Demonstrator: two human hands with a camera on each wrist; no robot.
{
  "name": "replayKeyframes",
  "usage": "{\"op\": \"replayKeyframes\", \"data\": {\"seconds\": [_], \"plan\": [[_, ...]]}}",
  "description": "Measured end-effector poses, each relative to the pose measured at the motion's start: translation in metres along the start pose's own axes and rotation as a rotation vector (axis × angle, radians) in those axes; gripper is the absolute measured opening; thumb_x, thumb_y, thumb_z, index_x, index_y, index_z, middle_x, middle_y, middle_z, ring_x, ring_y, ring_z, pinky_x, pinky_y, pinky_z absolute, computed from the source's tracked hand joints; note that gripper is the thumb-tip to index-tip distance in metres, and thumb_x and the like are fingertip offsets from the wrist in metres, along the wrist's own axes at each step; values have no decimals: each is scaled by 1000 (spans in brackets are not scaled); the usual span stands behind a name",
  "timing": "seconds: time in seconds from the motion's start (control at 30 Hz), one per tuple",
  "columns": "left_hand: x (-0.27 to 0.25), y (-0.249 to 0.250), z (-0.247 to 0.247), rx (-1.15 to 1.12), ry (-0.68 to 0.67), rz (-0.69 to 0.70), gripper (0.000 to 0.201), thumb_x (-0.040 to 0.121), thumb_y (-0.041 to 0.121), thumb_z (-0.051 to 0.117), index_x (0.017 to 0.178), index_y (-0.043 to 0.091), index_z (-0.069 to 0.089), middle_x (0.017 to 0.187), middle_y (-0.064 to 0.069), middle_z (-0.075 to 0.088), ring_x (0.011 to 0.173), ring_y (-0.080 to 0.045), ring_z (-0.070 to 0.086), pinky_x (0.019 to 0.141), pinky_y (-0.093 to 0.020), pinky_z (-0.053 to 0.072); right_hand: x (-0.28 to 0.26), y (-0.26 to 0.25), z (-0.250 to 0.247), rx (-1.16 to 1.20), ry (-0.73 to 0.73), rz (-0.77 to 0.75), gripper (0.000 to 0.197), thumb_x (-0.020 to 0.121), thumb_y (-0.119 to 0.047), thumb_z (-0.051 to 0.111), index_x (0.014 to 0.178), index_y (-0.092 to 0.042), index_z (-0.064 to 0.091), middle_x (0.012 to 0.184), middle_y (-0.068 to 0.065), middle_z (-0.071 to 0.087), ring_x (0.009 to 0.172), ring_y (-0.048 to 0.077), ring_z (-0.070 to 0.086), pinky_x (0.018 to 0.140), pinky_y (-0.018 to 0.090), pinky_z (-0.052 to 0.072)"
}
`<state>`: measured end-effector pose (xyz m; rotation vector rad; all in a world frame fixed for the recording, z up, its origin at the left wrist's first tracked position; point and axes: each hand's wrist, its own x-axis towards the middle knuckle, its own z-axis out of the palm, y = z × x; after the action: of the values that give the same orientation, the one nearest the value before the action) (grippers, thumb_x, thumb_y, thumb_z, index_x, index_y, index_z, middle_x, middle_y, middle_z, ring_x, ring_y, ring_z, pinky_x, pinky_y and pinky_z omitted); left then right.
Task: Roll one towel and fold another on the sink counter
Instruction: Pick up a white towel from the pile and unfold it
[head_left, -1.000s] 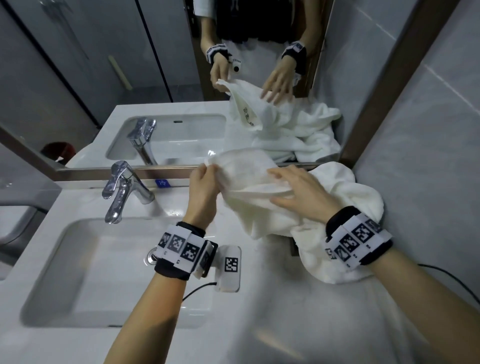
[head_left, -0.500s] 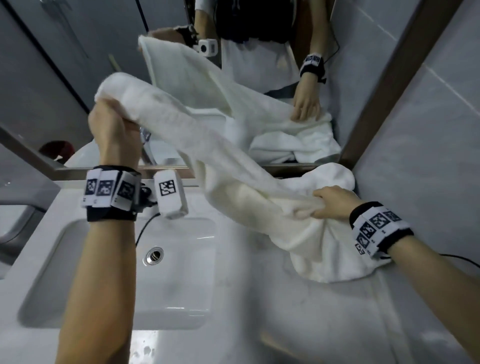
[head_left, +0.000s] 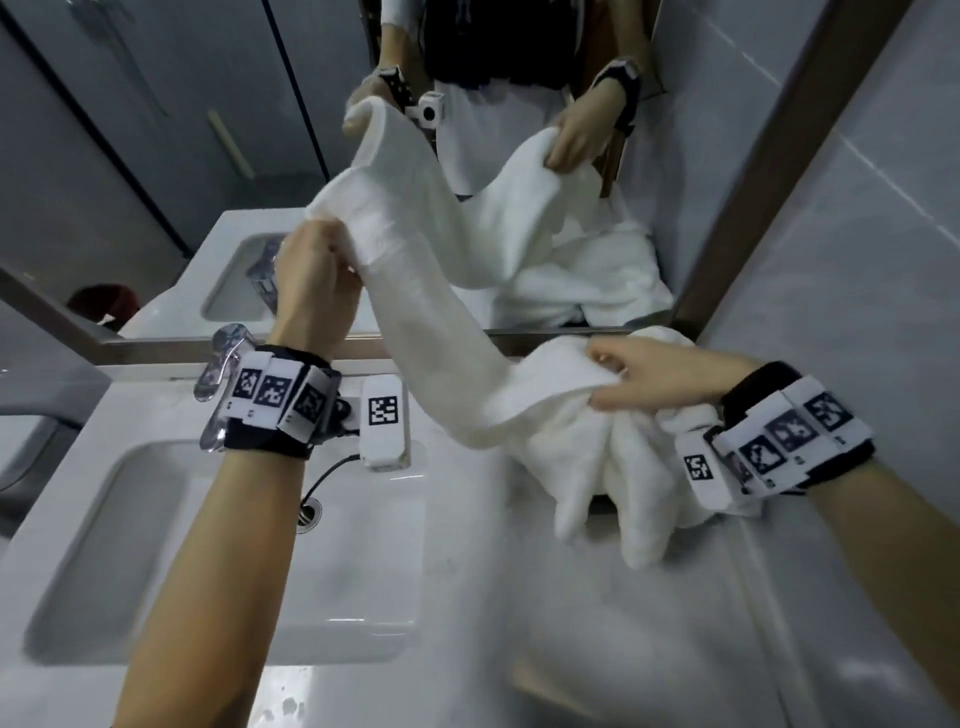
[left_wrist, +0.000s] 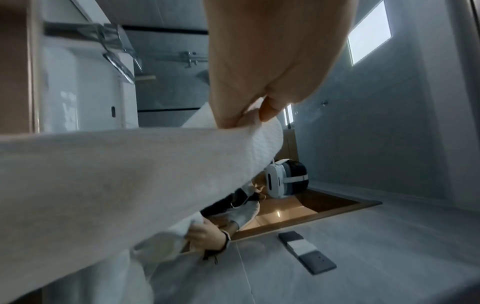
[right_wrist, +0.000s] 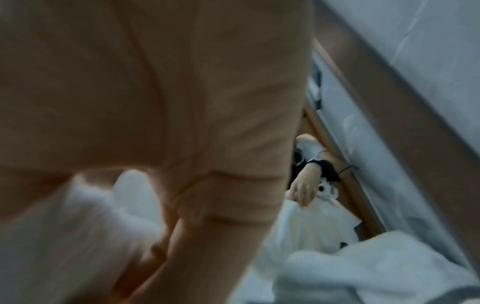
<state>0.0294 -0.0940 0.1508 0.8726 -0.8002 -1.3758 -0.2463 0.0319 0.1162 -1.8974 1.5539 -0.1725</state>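
A white towel (head_left: 441, 332) hangs stretched between my two hands above the sink counter (head_left: 519, 649). My left hand (head_left: 345, 249) grips one end, raised in front of the mirror; in the left wrist view thumb and fingers pinch the towel (left_wrist: 116, 174) at its edge. My right hand (head_left: 605, 382) pinches the other part lower, at the back right, and loose folds hang from it down to the counter. A second white towel (head_left: 670, 338) lies crumpled in the corner behind and under my right wrist. The right wrist view is blurred: palm and white towel (right_wrist: 363, 267) cloth.
The white sink basin (head_left: 130, 545) with its drain (head_left: 310, 512) lies on the left, the chrome faucet (head_left: 223, 374) behind it. The mirror (head_left: 156, 156) runs along the back. A grey tiled wall (head_left: 857, 260) closes the right side.
From the pile a second ago, my left hand pulled the towel's end up and left, then came down and right. My right hand kept its hold by the pile.
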Motion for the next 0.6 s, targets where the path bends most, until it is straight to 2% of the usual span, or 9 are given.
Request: {"op": "replayKeyframes", "data": {"seconds": [0.07, 0.1, 0.17, 0.2, 0.27, 0.33, 0.4, 0.5, 0.6], "plan": [[-8, -3, 12, 59, -145, 3, 33, 78, -5, 39, 100, -4, 62, 87, -12, 57, 80, -22, 55, 68, -29, 45, 3, -7, 25, -13, -235, 17, 21, 81, -32, 67, 81, -25, 48, 79, -7, 54, 68, 6, 53, 61, 27, 48], [-12, -5, 16, 95, -221, 2, 34, 87, -3, 38, 114, -7, 58, 91, -9, 63, 84, -20, 60, 71, -28, 51, 4, -8, 37, 30, -357, 75, 22, 80, -36, 69, 86, -26, 51, 83, -6, 60, 68, 6, 57, 58, 24, 50], [-18, -8, 20, 181, -360, -12, 37, 97, 2, 33, 130, -6, 47, 104, -11, 65, 93, -19, 62, 77, -26, 54, 8, -5, 55, 110, -488, 162, 34, 78, -46, 70, 102, -26, 58, 92, -4, 68, 75, 6, 64, 64, 21, 54], [-19, -10, 19, 217, -415, -29, 38, 98, 4, 33, 133, -4, 45, 110, -13, 63, 98, -21, 60, 79, -27, 53, 11, -2, 58, 129, -452, 164, 41, 78, -50, 68, 109, -24, 59, 94, -3, 69, 78, 6, 65, 68, 21, 55], [-21, -12, 15, 260, -505, -67, 35, 99, 8, 37, 131, 0, 47, 110, -12, 63, 97, -20, 61, 77, -26, 53, 16, 4, 53, 207, -232, 138, 49, 80, -53, 64, 117, -22, 57, 102, -6, 66, 87, 5, 63, 74, 18, 51], [-21, -15, 10, 266, -601, -111, 33, 98, 12, 41, 128, 5, 51, 108, -9, 66, 97, -19, 64, 75, -24, 54, 18, 6, 42, 379, -33, 82, 67, 70, -64, 64, 123, -25, 49, 112, -17, 58, 99, -3, 57, 77, 10, 46], [-20, -20, 5, 247, -682, -163, 33, 96, 15, 45, 127, 7, 53, 110, -8, 66, 100, -20, 64, 79, -25, 54, 18, 9, 33, 539, 53, -7, 84, 63, -71, 64, 129, -22, 46, 112, -23, 57, 104, -6, 57, 80, 10, 46], [-19, -28, 0, 234, -673, -214, 30, 93, 18, 49, 120, 11, 59, 105, -5, 67, 96, -17, 64, 81, -25, 54, 23, 16, 35, 779, 153, -92, 50, 79, -52, 65, 117, -20, 57, 111, -11, 69, 107, 5, 63, 81, 16, 51], [-17, -38, -6, 308, -599, -197, 22, 96, 20, 46, 109, 23, 64, 96, 2, 68, 87, -12, 65, 73, -24, 54, 29, 23, 40, 955, 306, -54, 37, 88, -36, 59, 111, -7, 64, 109, 5, 72, 104, 16, 67, 80, 23, 55]]}}
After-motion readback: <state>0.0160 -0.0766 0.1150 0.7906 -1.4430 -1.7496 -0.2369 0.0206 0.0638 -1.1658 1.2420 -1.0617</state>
